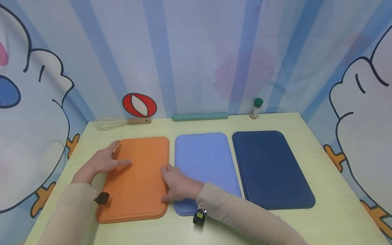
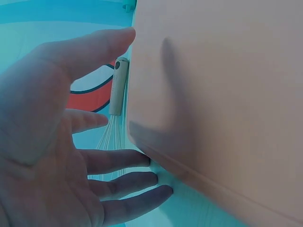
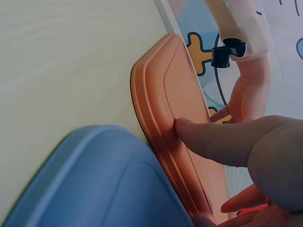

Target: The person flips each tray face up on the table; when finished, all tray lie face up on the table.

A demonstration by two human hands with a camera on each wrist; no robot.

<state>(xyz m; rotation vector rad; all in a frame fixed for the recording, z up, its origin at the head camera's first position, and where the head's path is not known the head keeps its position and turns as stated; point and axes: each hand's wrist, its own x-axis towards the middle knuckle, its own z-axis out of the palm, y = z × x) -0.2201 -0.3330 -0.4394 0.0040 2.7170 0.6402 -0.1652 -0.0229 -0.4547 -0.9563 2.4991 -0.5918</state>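
Note:
An orange rectangular board [image 1: 142, 183] with rounded corners lies flat at the left of the table. My left hand [image 1: 104, 161] is at its left edge, fingers spread and thumb reaching over the surface; the left wrist view shows the palm holding nothing. At the opposite long side, my right hand [image 1: 181, 185] touches the edge with extended fingers. Its thumb [image 3: 208, 137] rests on the orange rim in the right wrist view. Under the right hand and wrist lies a periwinkle board [image 1: 202, 156], partly covered by them.
To the right is a navy board [image 1: 272, 170]. Along the back edge of the table [image 1: 330, 221] lie a whisk [image 1: 139, 120] and a teal rod [image 1: 200, 116], and a small green-capped bottle [image 1: 255, 109] stands there. A printed curtain [image 1: 196, 51] hangs behind.

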